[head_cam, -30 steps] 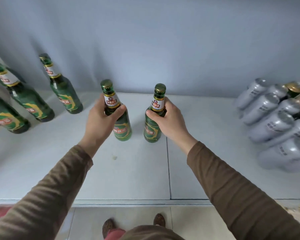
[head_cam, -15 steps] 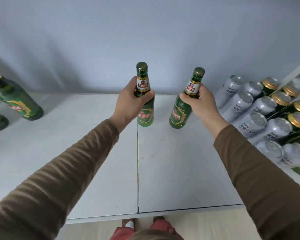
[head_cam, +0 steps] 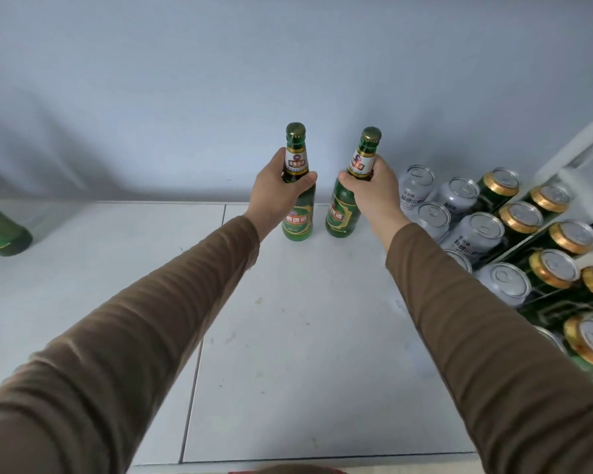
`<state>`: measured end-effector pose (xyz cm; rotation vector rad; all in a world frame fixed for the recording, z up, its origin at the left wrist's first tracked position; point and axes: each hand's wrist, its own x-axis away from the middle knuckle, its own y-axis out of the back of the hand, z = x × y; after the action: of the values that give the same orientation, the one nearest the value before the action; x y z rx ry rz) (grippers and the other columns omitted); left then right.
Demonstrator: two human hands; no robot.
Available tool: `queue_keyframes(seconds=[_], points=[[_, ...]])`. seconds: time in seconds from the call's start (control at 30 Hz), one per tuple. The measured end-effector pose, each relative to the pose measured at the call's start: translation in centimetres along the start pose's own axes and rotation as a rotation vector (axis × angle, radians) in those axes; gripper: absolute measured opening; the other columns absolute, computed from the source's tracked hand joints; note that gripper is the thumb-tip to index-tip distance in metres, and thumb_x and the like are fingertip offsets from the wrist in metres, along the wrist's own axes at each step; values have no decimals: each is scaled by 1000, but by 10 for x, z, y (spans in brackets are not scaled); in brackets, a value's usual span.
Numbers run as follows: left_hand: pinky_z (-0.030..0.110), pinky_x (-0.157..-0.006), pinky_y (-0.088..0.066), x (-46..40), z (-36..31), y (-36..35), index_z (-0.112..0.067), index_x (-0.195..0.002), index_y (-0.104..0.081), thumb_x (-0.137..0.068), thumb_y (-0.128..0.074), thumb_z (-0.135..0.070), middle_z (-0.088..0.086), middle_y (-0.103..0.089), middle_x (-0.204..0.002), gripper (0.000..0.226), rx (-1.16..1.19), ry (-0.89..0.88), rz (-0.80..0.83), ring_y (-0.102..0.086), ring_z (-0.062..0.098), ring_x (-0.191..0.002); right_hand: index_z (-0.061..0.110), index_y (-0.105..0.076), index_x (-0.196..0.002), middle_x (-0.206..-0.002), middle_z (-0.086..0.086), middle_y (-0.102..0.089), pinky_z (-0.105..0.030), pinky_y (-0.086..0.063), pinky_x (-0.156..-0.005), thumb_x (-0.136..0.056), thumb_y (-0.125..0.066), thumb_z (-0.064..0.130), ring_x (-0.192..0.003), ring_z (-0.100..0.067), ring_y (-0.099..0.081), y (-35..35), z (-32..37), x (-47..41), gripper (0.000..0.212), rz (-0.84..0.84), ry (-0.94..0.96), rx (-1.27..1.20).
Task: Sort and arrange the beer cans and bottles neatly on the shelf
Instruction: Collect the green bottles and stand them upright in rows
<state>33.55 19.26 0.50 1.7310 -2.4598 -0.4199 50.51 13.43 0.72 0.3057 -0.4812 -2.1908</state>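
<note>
Two green glass beer bottles stand close together near the back of the white shelf (head_cam: 288, 336). My left hand (head_cam: 274, 193) grips the left bottle (head_cam: 298, 213) around its neck and shoulder. My right hand (head_cam: 374, 193) grips the right bottle (head_cam: 343, 213) the same way; this one leans slightly right. Both bottle bases are at or just above the shelf surface; I cannot tell if they touch it. Silver cans (head_cam: 480, 234) and green cans with gold rims (head_cam: 521, 217) stand packed in rows just right of my right hand.
Another green bottle (head_cam: 0, 234) is cut off at the left edge. A white shelf post (head_cam: 575, 145) rises at the far right above the cans. The pale wall (head_cam: 288, 80) closes the back. A seam (head_cam: 199, 336) runs front to back through the shelf.
Both hands have carried the two bottles to the right and farther back, close to the cans. The bottles at the left have slid almost out of view.
</note>
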Motion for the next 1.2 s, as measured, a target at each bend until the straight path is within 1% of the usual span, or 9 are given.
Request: queue_keyframes(seconds=[0.2,0.33,0.47,0.6,0.7,0.77,0.83,1.0,1.2], points=[[32,-81,-56,-17,4,-24,-14,-106,-57,-86,-73,-33,-3,-69,-94,32,-87,8,-37,-66,17,-92,18,-60,-109,-102,3,-67,-40,-54,-88,-84,-75,32,-96,-18,-64,5,-9,-14,33,21,-5,32],[22,-72,-50,-23,4,-29,-15,-106,-57,-85,-74,-36,-5,-69,-95,34,-132,1,-53,-65,10,-88,16,-60,-114,-103,3,-66,-32,-48,-79,-85,-74,36,-94,-18,-62,9,-11,-19,38,39,1,80],[26,-73,-53,-26,4,-30,-15,-106,-56,-84,-75,-37,-6,-68,-95,37,-186,13,-20,-65,11,-89,14,-57,-117,-103,3,-63,-29,-42,-77,-86,-73,37,-94,-19,-60,10,-9,-20,42,78,-15,118],[28,-76,-52,-24,5,-24,-16,-111,-55,-85,-74,-35,-4,-68,-100,37,-191,51,-6,-65,13,-93,15,-48,-118,-106,1,-60,-35,-49,-81,-84,-74,35,-100,-22,-61,9,-6,-16,47,89,-35,91],[36,-93,-52,-19,7,-13,-21,-128,-53,-87,-74,-33,-4,-66,-120,48,-216,54,27,-62,15,-111,14,-42,-135,-125,-5,-57,-46,-48,-99,-79,-76,38,-117,-28,-54,9,-2,-7,70,8,58,128],[38,-104,-46,-13,7,-3,-24,-142,-46,-86,-75,-35,0,-56,-140,64,-257,50,42,-52,16,-129,12,-30,-151,-148,-9,-44,-45,-37,-112,-80,-77,37,-135,-31,-39,10,3,3,89,-52,136,176],[37,-107,-42,-4,7,10,-26,-147,-41,-86,-75,-38,0,-50,-147,71,-329,23,44,-46,16,-135,8,-20,-157,-161,-13,-27,-44,-23,-120,-82,-75,38,-147,-33,-24,11,11,15,98,-129,250,286],[30,-110,-33,21,5,56,-24,-149,-40,-89,-70,-41,-5,-45,-152,69,-600,-134,18,-41,17,-139,12,-20,-158,-166,-10,-18,-49,-17,-123,-89,-64,42,-153,-33,-15,7,42,45,87,-268,513,516],[33,-115,-27,53,13,137,-22,-149,-40,-89,-70,-39,-2,-38,-157,69,-737,-177,-64,-30,19,-146,14,-31,-155,-163,-9,-26,-50,-17,-122,-89,-66,42,-151,-33,-19,-50,71,77,79,-50,669,647]])
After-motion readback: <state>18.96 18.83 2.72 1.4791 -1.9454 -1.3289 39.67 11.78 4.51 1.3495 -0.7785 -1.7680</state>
